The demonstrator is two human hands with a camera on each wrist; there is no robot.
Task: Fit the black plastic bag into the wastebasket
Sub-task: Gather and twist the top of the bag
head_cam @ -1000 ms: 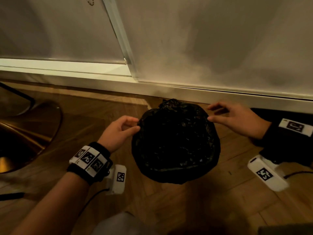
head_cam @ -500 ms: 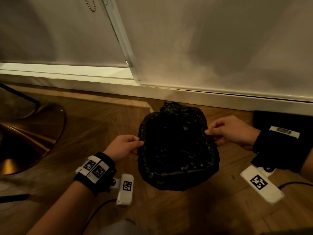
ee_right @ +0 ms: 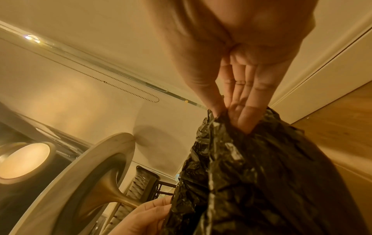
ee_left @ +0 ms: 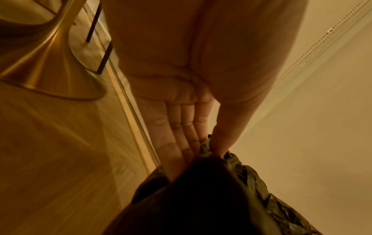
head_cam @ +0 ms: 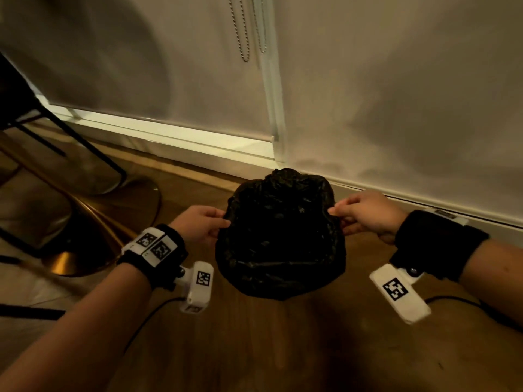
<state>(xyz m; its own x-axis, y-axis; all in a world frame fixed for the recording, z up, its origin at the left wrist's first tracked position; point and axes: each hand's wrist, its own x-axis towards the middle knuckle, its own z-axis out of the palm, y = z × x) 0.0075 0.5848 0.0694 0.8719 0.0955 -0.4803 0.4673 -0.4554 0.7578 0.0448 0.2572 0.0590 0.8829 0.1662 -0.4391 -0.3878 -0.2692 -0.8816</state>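
The black plastic bag (head_cam: 280, 236) lines a round wastebasket on the wooden floor by the wall, its crinkled edge folded over the rim so the basket itself is hidden. My left hand (head_cam: 219, 222) pinches the bag's edge at the left side of the rim; in the left wrist view the thumb and fingers of that hand (ee_left: 209, 147) close on the black plastic bag (ee_left: 251, 182). My right hand (head_cam: 338, 216) pinches the right side; in the right wrist view its thumb and fingers (ee_right: 227, 114) grip the crinkled film of the bag (ee_right: 241, 159). A bunched fold stands up at the far rim.
A white wall with a baseboard (head_cam: 169, 137) runs just behind the basket. A bead chain (head_cam: 243, 29) hangs on the wall above. A brass pedestal table base (head_cam: 93, 222) and black chair legs (head_cam: 70, 137) stand at the left. Cables trail from both wrist cameras over the floor.
Both hands came in from beside the rim and now pinch the bag's edge on either side. The view has drawn back and tilted up, showing more of the wall.
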